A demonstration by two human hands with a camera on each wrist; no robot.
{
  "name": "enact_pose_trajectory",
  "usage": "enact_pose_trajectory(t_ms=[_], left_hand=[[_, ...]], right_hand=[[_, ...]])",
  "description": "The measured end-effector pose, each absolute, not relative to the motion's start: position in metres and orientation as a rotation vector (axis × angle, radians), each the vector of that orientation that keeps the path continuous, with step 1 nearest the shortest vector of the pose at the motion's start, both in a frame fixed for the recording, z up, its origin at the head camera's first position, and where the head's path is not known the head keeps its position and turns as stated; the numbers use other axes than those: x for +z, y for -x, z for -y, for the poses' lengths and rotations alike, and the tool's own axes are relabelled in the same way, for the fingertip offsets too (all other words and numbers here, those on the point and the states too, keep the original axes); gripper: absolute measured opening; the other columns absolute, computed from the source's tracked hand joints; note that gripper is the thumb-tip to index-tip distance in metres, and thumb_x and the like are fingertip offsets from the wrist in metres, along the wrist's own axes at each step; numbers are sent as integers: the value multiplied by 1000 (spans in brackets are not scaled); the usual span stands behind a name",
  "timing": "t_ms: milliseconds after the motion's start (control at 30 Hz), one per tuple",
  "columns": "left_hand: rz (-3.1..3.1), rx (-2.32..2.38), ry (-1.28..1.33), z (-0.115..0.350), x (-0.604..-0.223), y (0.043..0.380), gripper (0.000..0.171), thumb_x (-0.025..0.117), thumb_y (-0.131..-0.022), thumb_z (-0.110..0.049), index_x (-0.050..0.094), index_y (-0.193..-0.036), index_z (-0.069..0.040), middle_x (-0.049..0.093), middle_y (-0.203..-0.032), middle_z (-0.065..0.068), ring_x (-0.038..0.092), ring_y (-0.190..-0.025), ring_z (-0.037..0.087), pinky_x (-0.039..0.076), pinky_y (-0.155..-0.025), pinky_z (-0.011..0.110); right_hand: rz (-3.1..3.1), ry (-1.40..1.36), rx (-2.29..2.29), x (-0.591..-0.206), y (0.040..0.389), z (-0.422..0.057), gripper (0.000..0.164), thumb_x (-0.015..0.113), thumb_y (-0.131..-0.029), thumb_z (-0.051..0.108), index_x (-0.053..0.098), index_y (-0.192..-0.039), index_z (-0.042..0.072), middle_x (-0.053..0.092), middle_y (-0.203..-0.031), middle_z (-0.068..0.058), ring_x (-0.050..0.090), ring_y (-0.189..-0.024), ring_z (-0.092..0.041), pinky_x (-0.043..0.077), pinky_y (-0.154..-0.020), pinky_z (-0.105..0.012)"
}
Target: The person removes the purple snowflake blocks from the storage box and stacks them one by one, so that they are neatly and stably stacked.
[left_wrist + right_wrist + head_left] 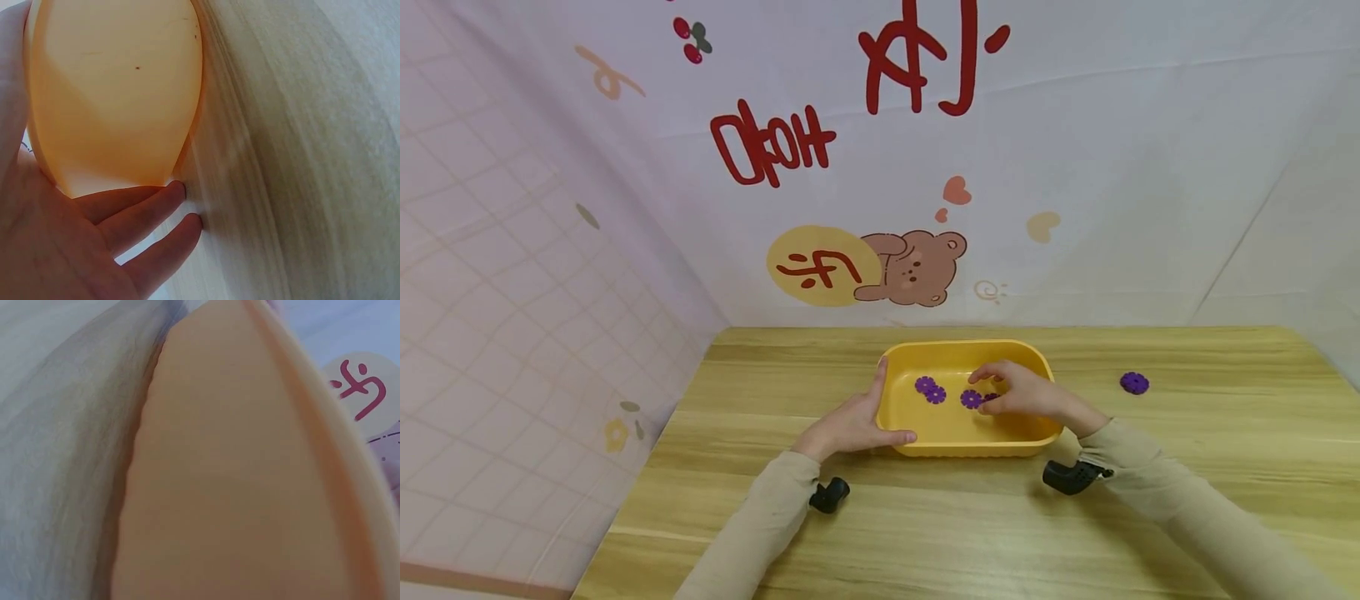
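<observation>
A yellow plastic basin [970, 450] stands on the table, with several purple notched flower-shaped discs [936, 394] on its floor. My left hand [850, 423] rests against the basin's left end, thumb over the front rim and index finger along the left rim. In the left wrist view its other fingers [147, 219] lie extended at the outer wall. My right hand [1022, 392] reaches over the right side into the basin, thumb and index apart above the right-hand discs, one partly hidden by it. Only the basin's outer wall [231, 462] fills the right wrist view.
A small stack of purple discs [1135, 383] lies on the wooden table [895, 533], right of the basin. Behind the table hangs a white printed cloth [1112, 275] with a bear and red characters. Black wrist devices [1071, 477] sit at both cuffs.
</observation>
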State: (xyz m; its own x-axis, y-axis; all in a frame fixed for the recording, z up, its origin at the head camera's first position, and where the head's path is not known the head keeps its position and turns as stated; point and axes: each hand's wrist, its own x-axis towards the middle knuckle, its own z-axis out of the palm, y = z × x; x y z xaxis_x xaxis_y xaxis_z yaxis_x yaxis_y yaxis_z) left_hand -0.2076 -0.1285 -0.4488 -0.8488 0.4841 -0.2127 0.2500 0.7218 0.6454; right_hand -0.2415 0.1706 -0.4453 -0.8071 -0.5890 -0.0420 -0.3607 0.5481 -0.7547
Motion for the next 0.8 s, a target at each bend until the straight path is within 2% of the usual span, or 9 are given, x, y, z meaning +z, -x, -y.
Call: enact_pose_trajectory(t_ms=[167, 367, 633, 800], left_hand=[[-2557, 887, -563, 128, -448, 208, 125, 72, -80, -55, -20, -152, -12, 61, -98, 10, 58, -81, 14, 47, -87, 37], [-2559, 891, -556, 128, -447, 207, 124, 73, -80, -55, -18, -152, -10, 61, -105, 15, 58, -84, 15, 47, -89, 39], [-2558, 903, -570, 129, -450, 207, 124, 73, -80, -53, -19, -152, -10, 61, -94, 7, 58, -79, 13, 48, -85, 35], [-2566, 905, -571, 129, -450, 207, 124, 73, -80, -54, -18, -152, -11, 61, -95, 7, 57, -79, 13, 48, -83, 34]], right_hand=[[-2535, 737, -1144, -454, 240, -168, 41, 78, -79, 8, 61, -115, -3, 56, -119, -23, 48, -111, -43, 36, -97, -56], [-2688, 786, -975, -456, 240, -167, 40, 82, -73, 9, 65, -109, 1, 59, -107, -19, 51, -95, -34, 42, -84, -46], [-2671, 801, -1019, -457, 239, -166, 34, 80, -71, 3, 65, -101, -2, 64, -90, -9, 57, -84, -26, 49, -77, -42], [-2621, 813, -1104, -459, 240, -165, 32, 77, -72, -1, 64, -101, -4, 64, -89, -9, 59, -83, -25, 51, -77, -41]])
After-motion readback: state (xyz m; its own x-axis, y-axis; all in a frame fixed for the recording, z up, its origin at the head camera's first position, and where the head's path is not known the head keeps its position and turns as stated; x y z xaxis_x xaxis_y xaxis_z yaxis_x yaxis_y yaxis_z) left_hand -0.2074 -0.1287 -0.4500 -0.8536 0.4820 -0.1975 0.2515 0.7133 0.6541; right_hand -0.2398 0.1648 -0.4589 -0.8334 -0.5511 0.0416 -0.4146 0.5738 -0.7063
